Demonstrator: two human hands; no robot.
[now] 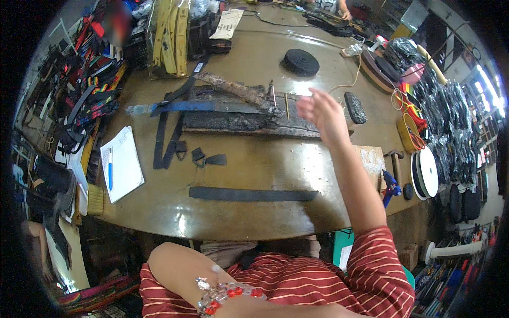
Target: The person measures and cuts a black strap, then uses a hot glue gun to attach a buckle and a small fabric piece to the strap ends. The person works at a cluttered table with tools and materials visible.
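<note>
My right hand (pixel 322 112) is raised over the right end of a dark, worn wooden board (pixel 233 125), fingers apart and nothing in them. Two thin upright pins, one a yellowish pin (pixel 287 106), stand on the board left of my fingers. A rough, lumpy stick (pixel 233 87) and a blue strip (pixel 185 106) lie across it. Black webbing straps (pixel 172 132) hang off its left side, near a short webbing piece with a ring (pixel 199 156). A flat black webbing strip (pixel 254 194) lies in front. My left arm, with a beaded bracelet (pixel 228 298), folds across my lap; its fingers are hidden.
Behind the board lies a black webbing roll (pixel 301 62). A dark oblong block (pixel 355 107), hammer (pixel 395 164), blue-handled tool (pixel 391 186) and white spool (pixel 426 172) sit right. Left is a notepad (pixel 123 169) with a pen. Another person's hand (pixel 345 15) shows far back.
</note>
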